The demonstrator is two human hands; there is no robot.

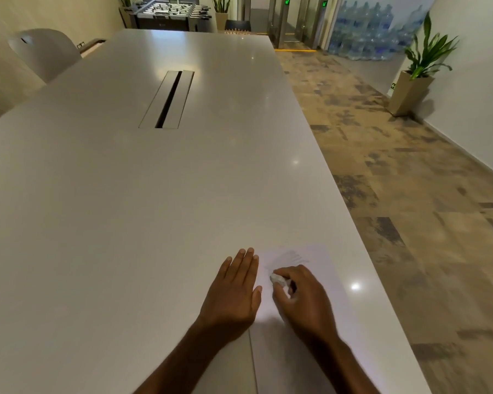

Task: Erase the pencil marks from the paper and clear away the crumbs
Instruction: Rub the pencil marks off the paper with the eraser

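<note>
A white sheet of paper (316, 260) lies near the right edge of the long white table (125, 194). Faint grey pencil marks (292, 257) fan across its upper part. My right hand (305, 300) pinches a small white eraser (278, 279) and holds it against the paper just below the marks. My left hand (234, 291) lies flat, fingers straight, pressing on the paper's left edge and the table beside it. No crumbs can be made out.
The table's right edge (362, 251) runs close to the paper, with patterned floor beyond. A cable slot (170, 99) sits in the table's middle. A white chair (44, 52) stands at the far left, a potted plant (419, 72) by the right wall.
</note>
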